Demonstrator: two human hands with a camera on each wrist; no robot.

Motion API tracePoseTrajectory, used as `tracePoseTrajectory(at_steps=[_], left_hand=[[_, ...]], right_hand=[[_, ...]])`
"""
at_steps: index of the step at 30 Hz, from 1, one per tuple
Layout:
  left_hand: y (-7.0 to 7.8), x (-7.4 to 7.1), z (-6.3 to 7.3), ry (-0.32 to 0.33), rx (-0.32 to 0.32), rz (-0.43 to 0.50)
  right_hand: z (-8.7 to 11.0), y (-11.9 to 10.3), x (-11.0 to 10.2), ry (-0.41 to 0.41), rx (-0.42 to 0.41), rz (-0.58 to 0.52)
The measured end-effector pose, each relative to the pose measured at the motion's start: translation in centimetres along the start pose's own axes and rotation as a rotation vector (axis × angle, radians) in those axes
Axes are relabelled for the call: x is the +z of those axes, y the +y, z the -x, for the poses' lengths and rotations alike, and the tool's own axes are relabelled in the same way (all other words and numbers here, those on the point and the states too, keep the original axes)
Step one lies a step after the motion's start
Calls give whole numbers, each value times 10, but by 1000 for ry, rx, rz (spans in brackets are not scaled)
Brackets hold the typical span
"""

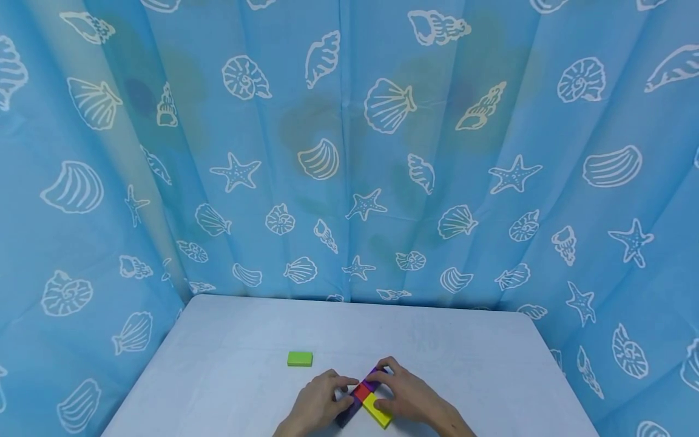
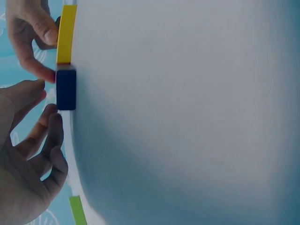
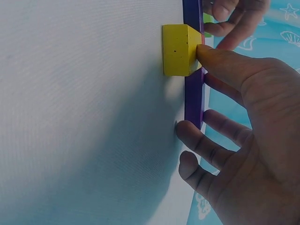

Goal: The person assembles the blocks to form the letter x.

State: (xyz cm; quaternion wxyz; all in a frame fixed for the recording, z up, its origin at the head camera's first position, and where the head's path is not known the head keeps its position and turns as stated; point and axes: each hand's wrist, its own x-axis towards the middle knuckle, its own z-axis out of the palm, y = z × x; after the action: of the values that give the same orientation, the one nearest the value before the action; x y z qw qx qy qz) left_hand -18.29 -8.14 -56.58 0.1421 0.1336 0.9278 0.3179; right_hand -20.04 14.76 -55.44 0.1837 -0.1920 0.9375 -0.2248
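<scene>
Several flat oblong blocks lie together on the table. A small red block (image 1: 361, 392) sits between a dark blue-purple block (image 1: 347, 415) and a purple block (image 1: 372, 383), with a yellow block (image 1: 380, 414) branching toward the near right. My left hand (image 1: 318, 400) is over the dark block, its index finger reaching to the red one and its thumb at the dark block's side. My right hand (image 1: 412, 396) curls round the other side. Its thumb presses the yellow block (image 3: 180, 50), while bent fingers touch the purple block (image 3: 193, 98) at its far part.
A green block (image 1: 300, 359) lies apart, farther back and left of the hands. The white table (image 1: 235, 340) has rounded back corners. A blue curtain (image 1: 349, 152) with white shells and starfish hangs round its back and sides.
</scene>
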Motion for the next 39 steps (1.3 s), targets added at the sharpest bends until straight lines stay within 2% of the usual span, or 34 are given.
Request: tracePoseTrajectory(at_steps=[7,17,20,26,34,39], left_hand=[[-7,-11,-1,107,28,-8],[-23,-27,0,276,-2,-24],[-28,-33,0,315,7,-32],[-39,-42,-1,359,15,-26],[-49,-52,-3,405,-31,-33],[-54,-57,-2,412,-55,-27]], right_hand=[[-1,1,2,-1,-1,6],[-1,1,4,7,21,17],[-1,1,4,4,28,20],[-2,0,3,7,25,31],[-2,1,2,-5,22,15],[-2,0,2,-6,19,17]])
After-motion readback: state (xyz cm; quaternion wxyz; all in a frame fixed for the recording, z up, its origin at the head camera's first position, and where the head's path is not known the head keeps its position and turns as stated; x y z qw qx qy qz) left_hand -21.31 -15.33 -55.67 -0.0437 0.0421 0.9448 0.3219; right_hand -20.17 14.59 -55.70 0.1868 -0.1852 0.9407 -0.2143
